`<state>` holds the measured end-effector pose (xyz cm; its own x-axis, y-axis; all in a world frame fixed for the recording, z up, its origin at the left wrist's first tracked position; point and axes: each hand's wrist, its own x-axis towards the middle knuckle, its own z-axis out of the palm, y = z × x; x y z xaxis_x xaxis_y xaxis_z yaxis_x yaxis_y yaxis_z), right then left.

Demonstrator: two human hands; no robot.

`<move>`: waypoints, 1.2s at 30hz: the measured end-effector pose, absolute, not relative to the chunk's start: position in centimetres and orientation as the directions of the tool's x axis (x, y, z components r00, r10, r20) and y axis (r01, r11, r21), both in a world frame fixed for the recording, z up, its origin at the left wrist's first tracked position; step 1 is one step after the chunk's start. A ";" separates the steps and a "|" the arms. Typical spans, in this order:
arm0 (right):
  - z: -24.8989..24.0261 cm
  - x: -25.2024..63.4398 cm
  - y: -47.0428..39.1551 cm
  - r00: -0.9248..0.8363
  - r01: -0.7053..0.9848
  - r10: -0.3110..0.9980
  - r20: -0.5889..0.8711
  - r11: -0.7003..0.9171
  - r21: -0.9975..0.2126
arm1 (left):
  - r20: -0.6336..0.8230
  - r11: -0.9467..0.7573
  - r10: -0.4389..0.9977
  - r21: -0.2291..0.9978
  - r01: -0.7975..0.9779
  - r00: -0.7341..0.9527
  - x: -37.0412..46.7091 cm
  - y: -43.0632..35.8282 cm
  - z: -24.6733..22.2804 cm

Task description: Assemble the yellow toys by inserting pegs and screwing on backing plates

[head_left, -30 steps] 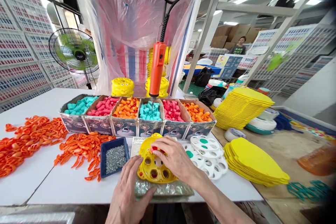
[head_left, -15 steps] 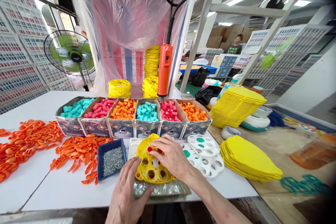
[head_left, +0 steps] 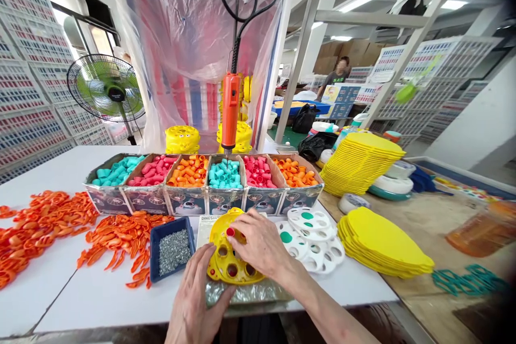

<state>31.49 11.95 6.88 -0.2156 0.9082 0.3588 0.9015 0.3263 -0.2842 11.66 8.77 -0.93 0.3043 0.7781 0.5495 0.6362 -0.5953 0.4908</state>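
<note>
A yellow plastic toy shell (head_left: 224,267) with round holes lies in front of me, above a clear plastic-wrapped pad (head_left: 250,293). One hole shows a small red piece (head_left: 230,231). My left hand (head_left: 197,290) is open, fingertips touching the shell's left edge and thumb spread apart near the front. Over the shell's right side, my right hand (head_left: 256,242) has curled fingers and a bent thumb reaching down to the holes. Whatever lies under those fingertips is hidden. An orange electric screwdriver (head_left: 230,113) hangs above, untouched.
Cardboard bins (head_left: 189,201) of teal, pink and orange tubes line the back. A blue tray (head_left: 153,274) of screws and orange parts (head_left: 124,234) lie left. White perforated plates (head_left: 310,220) and yellow sheets (head_left: 379,244) lie right. Behind are a fan (head_left: 107,87) and a person (head_left: 338,76).
My right thumb has moved down and left over the shell, and the red piece shows more plainly. The hanging screwdriver appears farther left as the view shifted. My left hand stays at the shell's edge.
</note>
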 end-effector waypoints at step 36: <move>6.9 30.9 11.3 -0.080 0.897 0.944 0.319 0.208 -0.390 | 0.539 -0.590 0.785 0.501 0.633 0.305 11.9 8.7 -1.3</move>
<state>30.92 11.27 6.93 -0.0801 0.9442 0.3194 0.8969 0.2081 -0.3903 11.87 8.72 -1.26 0.3049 0.7851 0.5391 0.6332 -0.5900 0.5010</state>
